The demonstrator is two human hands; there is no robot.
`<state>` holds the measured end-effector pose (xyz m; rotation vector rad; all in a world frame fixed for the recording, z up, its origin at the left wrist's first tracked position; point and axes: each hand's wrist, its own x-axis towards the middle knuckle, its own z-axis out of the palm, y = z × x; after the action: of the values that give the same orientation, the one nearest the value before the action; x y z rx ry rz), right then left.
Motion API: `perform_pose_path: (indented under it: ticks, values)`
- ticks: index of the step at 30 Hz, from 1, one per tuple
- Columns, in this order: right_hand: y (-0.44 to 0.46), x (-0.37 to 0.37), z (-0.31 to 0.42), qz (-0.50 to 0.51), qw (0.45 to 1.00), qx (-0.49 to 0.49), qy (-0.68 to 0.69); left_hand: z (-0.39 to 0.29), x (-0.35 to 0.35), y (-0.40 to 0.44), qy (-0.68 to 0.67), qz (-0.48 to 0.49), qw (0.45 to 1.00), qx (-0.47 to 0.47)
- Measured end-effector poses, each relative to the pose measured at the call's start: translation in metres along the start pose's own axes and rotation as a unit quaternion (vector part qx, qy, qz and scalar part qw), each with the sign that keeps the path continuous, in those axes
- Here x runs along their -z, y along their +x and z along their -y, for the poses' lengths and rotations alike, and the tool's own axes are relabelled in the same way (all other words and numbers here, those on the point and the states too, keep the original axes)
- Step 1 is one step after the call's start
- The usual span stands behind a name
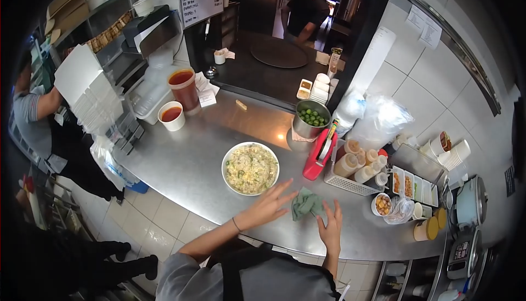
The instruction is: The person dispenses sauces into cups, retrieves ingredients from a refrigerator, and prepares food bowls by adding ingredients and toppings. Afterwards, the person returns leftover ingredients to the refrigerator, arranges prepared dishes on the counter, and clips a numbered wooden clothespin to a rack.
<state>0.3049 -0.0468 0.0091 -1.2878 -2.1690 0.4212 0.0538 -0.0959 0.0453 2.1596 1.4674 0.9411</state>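
My left hand (267,207) is open, its fingers spread just right of a white bowl (226,183) filled with fried rice (250,168). A crumpled green cloth (307,204) is between my two hands. My left fingertips come close to its left edge; whether they touch it I cannot tell. On the cloth's right side, my right hand (330,228) is also open, with fingers apart and pointing forward. Neither hand is closed around anything.
Behind the cloth are a red tape dispenser (316,161), a metal pot of green limes (311,118) and a basket of squeeze bottles (350,184). Red sauce tubs (183,92) stand at the back left. People (41,112) are at the left, and one (308,13) beyond the pass.
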Motion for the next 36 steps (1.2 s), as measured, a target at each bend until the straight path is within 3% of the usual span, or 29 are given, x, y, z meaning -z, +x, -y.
perform_pose_path:
  ticks: [2,5,9,14,15,23,28,30,34,36]
  values:
    - [-0.006,-0.014,-0.007,0.038,0.998,-0.026,0.043,0.031,0.014,0.012,0.098,-0.037,0.994,-0.028]
    - [-0.015,-0.047,-0.01,0.078,0.994,-0.048,0.052,0.082,0.042,0.039,0.093,-0.061,0.993,-0.049]
    - [-0.006,-0.102,-0.012,0.032,0.995,-0.099,-0.01,0.165,0.069,0.078,0.142,-0.044,0.988,-0.044]
    - [0.017,-0.168,-0.009,-0.07,0.976,-0.18,-0.104,0.302,0.077,0.127,0.296,-0.036,0.954,0.0]
    - [0.021,-0.174,-0.006,-0.089,0.966,-0.186,-0.156,0.285,0.097,0.132,0.288,0.022,0.956,0.046]
    - [0.026,-0.175,0.001,-0.104,0.954,-0.202,-0.196,0.435,0.085,0.172,0.396,0.0,0.914,0.092]
    - [0.025,-0.173,0.002,-0.106,0.954,-0.201,-0.194,0.45,0.081,0.143,0.358,0.034,0.918,0.169]
    - [0.026,-0.175,0.001,-0.104,0.957,-0.195,-0.186,0.445,0.08,0.119,0.385,-0.031,0.918,0.093]
    - [0.021,-0.178,-0.004,-0.098,0.959,-0.178,-0.197,0.402,0.075,0.052,0.464,-0.044,0.882,0.065]
    - [0.022,-0.179,-0.007,-0.105,0.957,-0.181,-0.2,0.379,0.076,0.018,0.423,-0.044,0.903,0.057]
